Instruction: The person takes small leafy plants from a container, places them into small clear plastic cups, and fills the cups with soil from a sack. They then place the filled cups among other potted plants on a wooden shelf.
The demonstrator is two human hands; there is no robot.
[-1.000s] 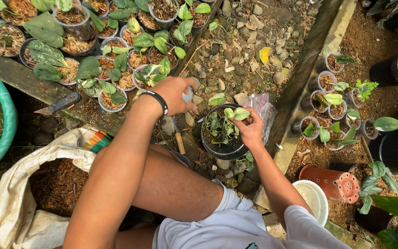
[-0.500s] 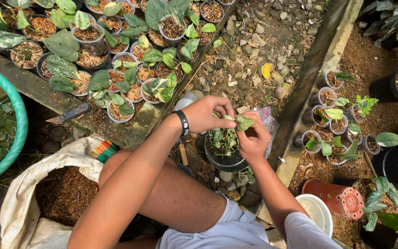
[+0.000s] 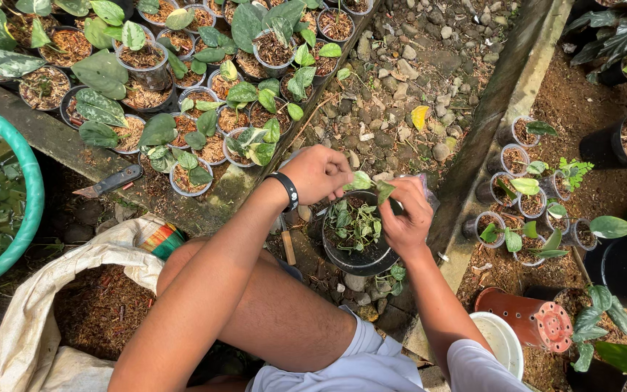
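Grip, left hand (image 3: 319, 173): fingers pinched on a small green cutting (image 3: 363, 181).
Grip, right hand (image 3: 406, 218): closed on the same cutting's other leaf, just beside the left.
Cutting: held over the black pot (image 3: 357, 259) of leafy sprigs, between the knees.
Nearby: knife (image 3: 110, 181) on the ledge; sack (image 3: 45, 319) of bark; fallen terracotta pot (image 3: 527, 319).
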